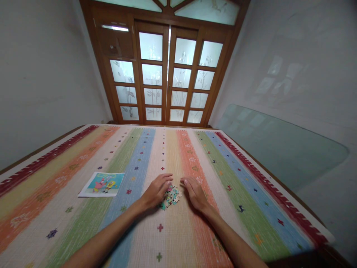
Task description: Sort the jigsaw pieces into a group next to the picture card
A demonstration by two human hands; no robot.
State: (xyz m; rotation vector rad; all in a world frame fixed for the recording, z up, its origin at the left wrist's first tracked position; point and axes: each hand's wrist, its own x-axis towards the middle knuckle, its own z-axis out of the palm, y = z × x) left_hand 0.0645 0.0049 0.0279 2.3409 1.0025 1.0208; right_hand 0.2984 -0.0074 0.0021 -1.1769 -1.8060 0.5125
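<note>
A small heap of jigsaw puzzle pieces (171, 198), teal, white and pink, lies on the striped tablecloth between my hands. At its left edge is my left hand (156, 190), curved inward with fingers stretched out and the thumb close to the pieces. My right hand (195, 192) rests on the cloth to the right of the heap, a small gap away, its fingers extended and lightly bent. Neither hand appears to hold a piece. Left of my left arm lies a printed picture (102, 185) of two cartoon figures on a blue-green background.
The multicoloured striped tablecloth (145, 230) covers a large table. Beyond its far edge stand wooden doors (166, 85) with frosted panes. A rounded glass panel (281, 137) leans by the right wall, and a plain wall (41, 74) is on the left.
</note>
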